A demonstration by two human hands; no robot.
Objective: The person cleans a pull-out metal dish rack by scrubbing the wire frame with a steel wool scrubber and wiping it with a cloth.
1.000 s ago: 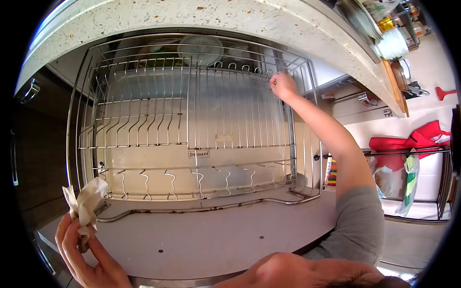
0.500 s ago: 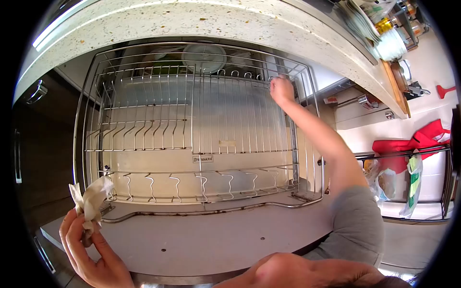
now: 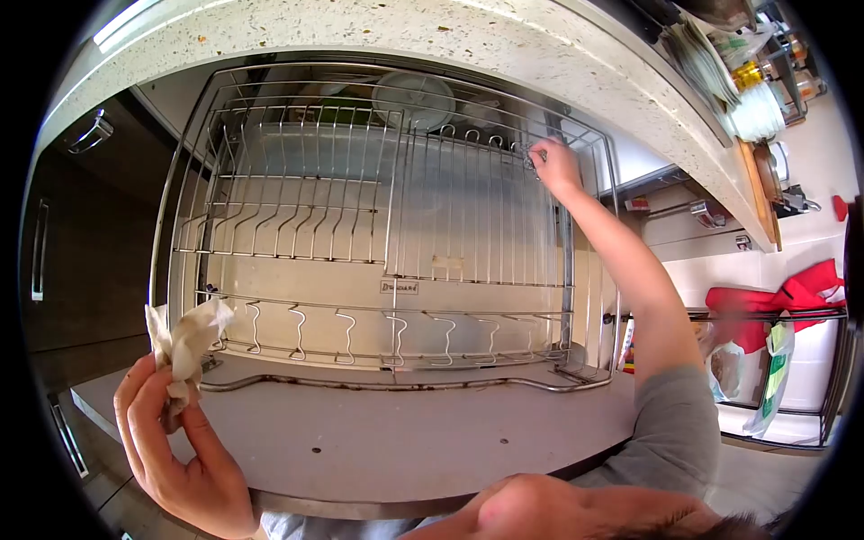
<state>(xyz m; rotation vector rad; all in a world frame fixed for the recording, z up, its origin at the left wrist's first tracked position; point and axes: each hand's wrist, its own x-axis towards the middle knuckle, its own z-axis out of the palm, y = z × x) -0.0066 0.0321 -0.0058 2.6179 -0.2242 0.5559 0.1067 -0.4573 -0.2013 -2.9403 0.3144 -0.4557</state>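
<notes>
My left hand (image 3: 184,441) pinches a crumpled whitish cloth or tissue (image 3: 187,346) at the lower left, near the front corner of the wire rack. The metal dish rack (image 3: 387,261) fills the pulled-out drawer, with upright wires at the back and wavy wires at the front. At its back right corner, my right hand (image 3: 553,166) is closed on a small silvery wire scourer (image 3: 528,157), against the looped wire ends. My right fingers partly hide the scourer. Brown spots mark the rack's front rail.
The grey drawer front (image 3: 405,441) lies between me and the rack. A speckled countertop (image 3: 360,29) arches over the drawer. Behind the rack is a round pale dish (image 3: 414,99). At the right stand stacked plates (image 3: 702,67) and a dark rack with a red cloth (image 3: 778,292).
The view has shifted, so the rack appears further right. My right hand stays at the rack's back right corner, and my left hand still holds the crumpled cloth or tissue.
</notes>
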